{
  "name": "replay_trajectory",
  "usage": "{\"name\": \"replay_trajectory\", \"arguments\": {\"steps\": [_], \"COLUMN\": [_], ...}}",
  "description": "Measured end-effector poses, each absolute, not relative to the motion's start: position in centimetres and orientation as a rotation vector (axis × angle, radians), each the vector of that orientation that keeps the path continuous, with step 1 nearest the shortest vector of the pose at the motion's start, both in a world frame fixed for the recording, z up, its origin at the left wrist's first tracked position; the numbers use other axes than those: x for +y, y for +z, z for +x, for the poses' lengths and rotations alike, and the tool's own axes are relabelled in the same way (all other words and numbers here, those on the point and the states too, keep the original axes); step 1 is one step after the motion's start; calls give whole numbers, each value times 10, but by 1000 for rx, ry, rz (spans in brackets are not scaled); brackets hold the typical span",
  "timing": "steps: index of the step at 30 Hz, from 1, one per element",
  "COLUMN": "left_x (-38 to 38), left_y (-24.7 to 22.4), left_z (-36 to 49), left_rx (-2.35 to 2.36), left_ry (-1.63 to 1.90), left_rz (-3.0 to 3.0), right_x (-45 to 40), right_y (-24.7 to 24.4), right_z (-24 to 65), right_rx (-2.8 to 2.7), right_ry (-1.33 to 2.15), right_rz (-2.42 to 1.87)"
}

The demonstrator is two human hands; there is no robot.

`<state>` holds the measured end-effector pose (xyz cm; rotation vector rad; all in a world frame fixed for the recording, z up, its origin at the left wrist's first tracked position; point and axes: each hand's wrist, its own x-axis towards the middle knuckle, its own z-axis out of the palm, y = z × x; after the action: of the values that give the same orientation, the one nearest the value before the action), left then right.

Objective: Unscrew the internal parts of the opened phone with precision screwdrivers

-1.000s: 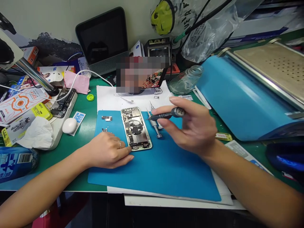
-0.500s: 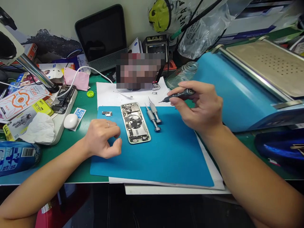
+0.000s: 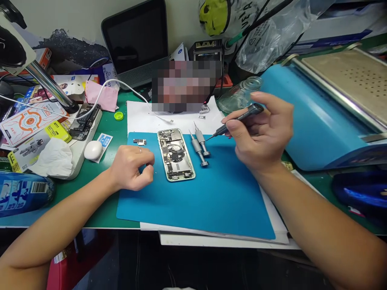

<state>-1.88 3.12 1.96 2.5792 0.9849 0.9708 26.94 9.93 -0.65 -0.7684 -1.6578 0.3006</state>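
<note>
An opened phone (image 3: pixel 176 155) lies on the blue mat (image 3: pixel 193 205), its inner parts showing. To its left my left hand (image 3: pixel 133 167) rests on the mat with fingers curled in; whether anything is inside them is hidden. My right hand (image 3: pixel 261 131) holds a dark pen-shaped driver (image 3: pixel 238 119) above the mat's right side, its thin tip pointing down and left. Between phone and driver lie two grey screwdrivers (image 3: pixel 198 150), (image 3: pixel 201 139). A small metal part (image 3: pixel 140 142) is near the mat's upper left corner.
A blue machine (image 3: pixel 290 117) stands at the right, with a glass jar (image 3: pixel 240 94) beside it. White paper (image 3: pixel 139 114) and a white cable (image 3: pixel 133 89) are behind the mat. Boxes, a tissue (image 3: pixel 54 159) and a white case (image 3: pixel 93 150) sit at the left.
The view has shifted slightly. My right hand has turned the driver to a steeper angle, its tip lower. My left hand's thumb has drawn closer to the curled fingers.
</note>
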Motion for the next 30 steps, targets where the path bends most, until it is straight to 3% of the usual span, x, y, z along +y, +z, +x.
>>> {"name": "replay_trajectory", "arguments": {"steps": [4, 10, 18, 30], "left_x": [32, 32, 34, 30], "left_y": [19, 18, 16, 16], "left_z": [-18, -17, -17, -17], "left_rx": [964, 952, 1012, 1033], "left_ry": [950, 966, 944, 801], "left_rz": [2582, 2556, 2570, 2589], "right_x": [89, 54, 49, 49], "right_y": [-5, -7, -11, -8], "right_z": [256, 230, 224, 224], "right_rx": [-1574, -1716, -2030, -1996], "right_ry": [457, 1014, 848, 783], "right_rz": [-710, -569, -439, -424]}}
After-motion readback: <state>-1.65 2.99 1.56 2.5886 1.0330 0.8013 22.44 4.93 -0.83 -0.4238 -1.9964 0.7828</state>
